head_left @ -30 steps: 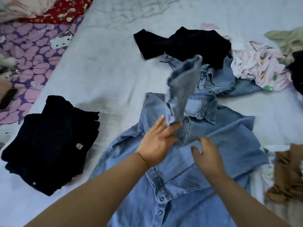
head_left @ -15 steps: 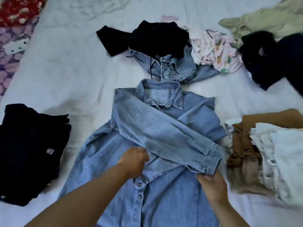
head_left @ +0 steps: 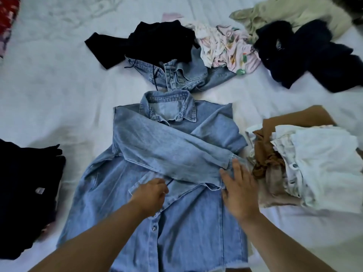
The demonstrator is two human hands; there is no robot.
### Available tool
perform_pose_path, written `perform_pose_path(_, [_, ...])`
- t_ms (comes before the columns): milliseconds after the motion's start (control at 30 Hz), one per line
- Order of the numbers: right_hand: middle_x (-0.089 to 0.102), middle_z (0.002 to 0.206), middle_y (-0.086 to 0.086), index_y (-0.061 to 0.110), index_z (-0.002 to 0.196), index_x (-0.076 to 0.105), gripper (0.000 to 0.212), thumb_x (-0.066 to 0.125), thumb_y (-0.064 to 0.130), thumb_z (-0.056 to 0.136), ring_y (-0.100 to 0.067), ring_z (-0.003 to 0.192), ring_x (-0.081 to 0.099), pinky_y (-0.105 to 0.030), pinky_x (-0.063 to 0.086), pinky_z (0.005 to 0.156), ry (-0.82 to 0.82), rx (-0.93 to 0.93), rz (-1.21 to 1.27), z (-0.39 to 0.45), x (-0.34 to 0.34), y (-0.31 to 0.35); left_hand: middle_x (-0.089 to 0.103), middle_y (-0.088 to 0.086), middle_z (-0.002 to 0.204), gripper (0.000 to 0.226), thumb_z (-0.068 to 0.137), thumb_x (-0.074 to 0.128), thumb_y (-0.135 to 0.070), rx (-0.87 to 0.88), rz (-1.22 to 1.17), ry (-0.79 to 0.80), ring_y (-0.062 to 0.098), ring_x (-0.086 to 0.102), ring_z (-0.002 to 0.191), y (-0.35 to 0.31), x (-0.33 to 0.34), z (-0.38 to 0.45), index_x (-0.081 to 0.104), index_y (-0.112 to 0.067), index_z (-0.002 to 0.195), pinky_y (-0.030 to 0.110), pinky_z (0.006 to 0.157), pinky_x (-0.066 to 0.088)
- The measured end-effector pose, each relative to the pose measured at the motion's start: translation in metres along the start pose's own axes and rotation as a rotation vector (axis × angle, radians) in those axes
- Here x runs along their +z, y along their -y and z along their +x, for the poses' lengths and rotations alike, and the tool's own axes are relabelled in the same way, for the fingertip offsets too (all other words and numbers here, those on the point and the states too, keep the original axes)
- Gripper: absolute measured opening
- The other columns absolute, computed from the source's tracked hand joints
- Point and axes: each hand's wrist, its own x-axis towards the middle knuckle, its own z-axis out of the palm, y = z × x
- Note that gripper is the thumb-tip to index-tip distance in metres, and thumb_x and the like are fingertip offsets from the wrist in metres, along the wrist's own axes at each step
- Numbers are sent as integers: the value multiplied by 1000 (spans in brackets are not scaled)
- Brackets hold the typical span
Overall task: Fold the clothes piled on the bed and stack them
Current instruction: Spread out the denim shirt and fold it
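- The denim shirt [head_left: 176, 222] lay flat on the white bed [head_left: 59, 99], long axis running away from the person, collar [head_left: 168, 107] at the far end and the raw frayed hem nearest the body.
- Its one sleeve [head_left: 172, 154] was folded slantwise across the chest, cuff ending under the right hand [head_left: 238, 190].
- The right hand's grip was apart: fingers spread and straight, resting flat on the cuff and the shirt's right edge.
- The left hand [head_left: 150, 196] had its fingers curled on the fabric at the button placket, just left of the right hand; whether it pinched the cloth could not be told.
- The denim was pale, washed blue, with stitched seams and round metal buttons down the placket.
- Far left of the grip sat a stack of folded black clothes [head_left: 27, 195] bearing a small pale label, unreadable.
- Just right of the right hand lay crumpled brown and white garments [head_left: 314, 163].
- Beyond the collar lay denim jeans [head_left: 182, 75], a black top [head_left: 153, 42], a floral pink garment [head_left: 225, 48], dark navy clothes [head_left: 310, 55] and a beige garment [head_left: 290, 14].
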Motion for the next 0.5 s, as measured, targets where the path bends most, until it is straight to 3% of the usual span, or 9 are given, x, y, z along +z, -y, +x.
perform_pose_path(67, [62,122,-19,15,88,74,46,89,14,45,-37,116,47,-47,44,88,19,-90,-36,5,-1,-4,48,-4,135,35,95,37,-26,-2,-11,7,16,50,119,-2,4,-4,61,-19,120,26,92,42])
perform_pose_path(133, [69,108,-11,15,74,72,28,87,14,51,-36,112,56,-47,33,92,24,-160,-64,7,-2,-5,49,-6,132,29,96,43,-20,1,-8,-8,15,52,116,-4,8,-8,61,-20,119,26,88,42])
perform_pose_path(200, [70,90,-5,14,69,70,23,87,13,53,-32,103,64,-47,28,95,44,-194,-63,6,-4,-4,49,-7,131,28,96,44,-20,0,4,-20,14,51,116,-4,10,-12,61,-21,117,24,88,41])
perform_pose_path(333, [69,78,-6,11,66,70,13,74,23,62,-29,87,68,-52,29,96,100,-282,-103,-18,-10,2,49,-3,132,29,95,44,-19,-19,3,12,18,50,118,-5,13,-21,62,-21,118,29,94,43])
perform_pose_path(433, [62,56,-2,18,52,65,49,41,55,74,-22,59,64,-44,46,77,270,-260,-122,-39,-12,7,44,-3,139,32,96,42,-20,-23,29,38,18,46,123,-6,15,-24,58,-22,124,30,99,41])
perform_pose_path(500, [56,46,-1,20,49,60,55,36,63,74,-19,46,58,-34,49,57,302,-210,-78,-44,-10,10,38,-3,145,36,97,41,-22,-32,70,35,18,41,129,-5,15,-24,52,-22,131,28,101,39])
